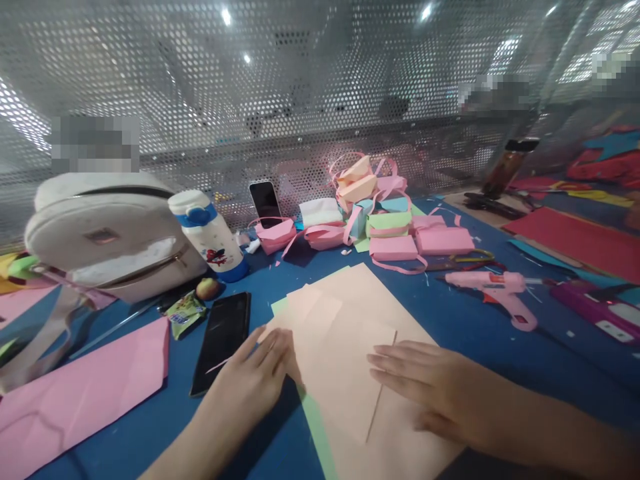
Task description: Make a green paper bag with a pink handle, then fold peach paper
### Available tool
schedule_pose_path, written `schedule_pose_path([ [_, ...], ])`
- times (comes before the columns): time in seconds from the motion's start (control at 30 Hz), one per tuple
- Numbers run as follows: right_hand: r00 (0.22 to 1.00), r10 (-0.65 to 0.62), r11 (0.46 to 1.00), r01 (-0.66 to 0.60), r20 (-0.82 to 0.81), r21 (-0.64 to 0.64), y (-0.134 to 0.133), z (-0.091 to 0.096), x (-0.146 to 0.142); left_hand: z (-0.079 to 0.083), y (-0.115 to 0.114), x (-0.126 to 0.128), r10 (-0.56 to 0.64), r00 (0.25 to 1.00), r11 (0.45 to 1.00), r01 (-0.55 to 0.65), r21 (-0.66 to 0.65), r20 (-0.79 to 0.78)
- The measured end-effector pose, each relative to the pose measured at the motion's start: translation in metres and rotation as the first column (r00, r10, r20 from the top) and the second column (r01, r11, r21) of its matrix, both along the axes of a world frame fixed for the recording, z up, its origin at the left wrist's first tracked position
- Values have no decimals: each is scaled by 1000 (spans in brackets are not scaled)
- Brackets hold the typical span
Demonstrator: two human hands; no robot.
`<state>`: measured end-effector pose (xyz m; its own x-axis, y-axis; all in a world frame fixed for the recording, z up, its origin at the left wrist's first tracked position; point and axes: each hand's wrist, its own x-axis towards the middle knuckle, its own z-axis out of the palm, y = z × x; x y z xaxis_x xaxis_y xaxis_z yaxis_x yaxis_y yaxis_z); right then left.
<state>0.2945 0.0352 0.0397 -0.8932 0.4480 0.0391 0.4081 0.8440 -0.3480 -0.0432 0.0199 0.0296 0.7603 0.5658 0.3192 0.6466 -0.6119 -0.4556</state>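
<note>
A folded peach paper sheet (340,347) lies on the blue table in front of me, over a green sheet (313,413). My left hand (255,380) rests flat on the paper's left edge, fingers stretched out. My right hand (430,387) lies flat on the folded flap at the right, fingers extended along the crease. Neither hand holds anything.
A black phone (223,340) lies just left of my left hand. Large pink paper (85,393) sits at the left, a white bag (105,233) and bottle (210,233) behind. Paper boxes (390,227) pile at the back; a pink glue gun (500,293) and scissors (465,260) lie right.
</note>
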Motion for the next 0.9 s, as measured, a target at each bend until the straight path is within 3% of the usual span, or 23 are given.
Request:
schedule_pose_path([
  [0.1,1000,27,995,-26,3,-100,1,-10,-3,1,-7,9,-84,996,989,88,-120,38],
  [0.23,999,38,994,-38,-10,-103,0,-13,-3,-6,-25,38,-184,975,932,214,-293,126],
  [0.63,991,-133,991,133,-2,32,4,-19,22,-45,-29,36,-205,950,923,268,-276,237],
  [0.9,975,-187,970,203,-121,133,15,-10,13,-41,-31,36,-219,953,908,277,-315,210],
])
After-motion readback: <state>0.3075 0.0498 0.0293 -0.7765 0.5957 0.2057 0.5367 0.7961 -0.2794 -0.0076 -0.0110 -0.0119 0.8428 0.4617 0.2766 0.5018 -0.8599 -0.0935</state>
